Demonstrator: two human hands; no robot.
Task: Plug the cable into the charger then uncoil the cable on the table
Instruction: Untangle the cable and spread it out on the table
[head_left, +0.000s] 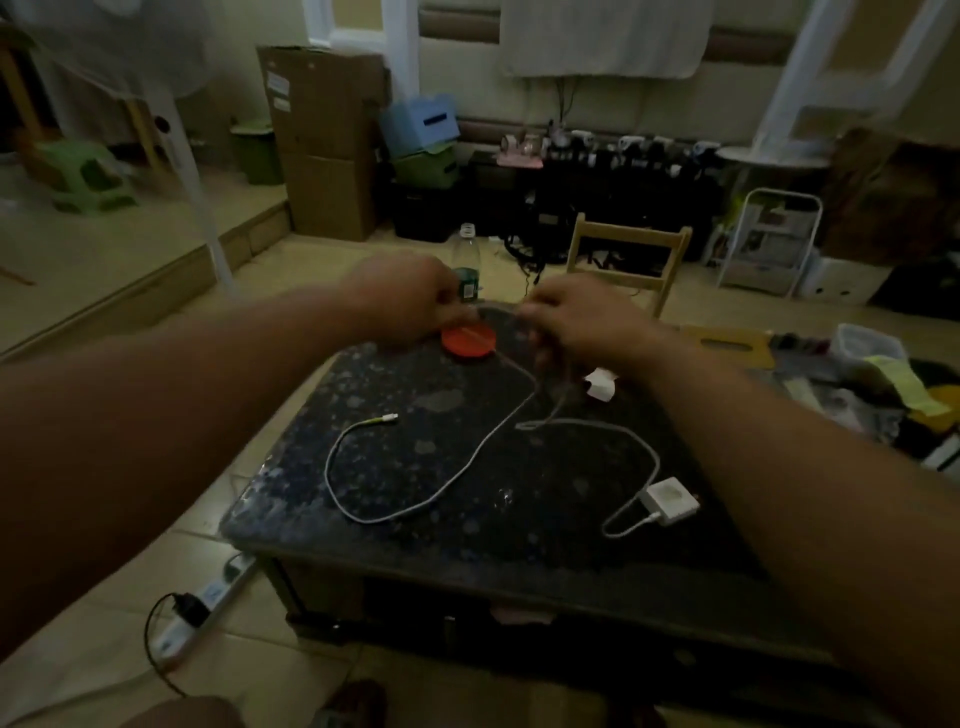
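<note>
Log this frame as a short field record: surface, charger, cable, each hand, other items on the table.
surface: dark speckled stone table
charger: white square charger block, cable plugged into it, near right edge
cable: thin white cable, mostly laid out in loose curves, middle lifted
free end: green-tipped connector, lying on table
left hand: pinching cable
right hand: pinching cable
other: round red lid; clear plastic bottle

Both bare forearms reach forward from the lower corners and converge toward the far middle, backs of the hands up. Left hand (410, 301) is curled, fingers pinched together at its right side; right hand (582, 325) is also curled, fingers bent down and blurred. The two hands sit close, fingertips nearly meeting, at about the same height; exact grip is hard to tell through the blur.
</note>
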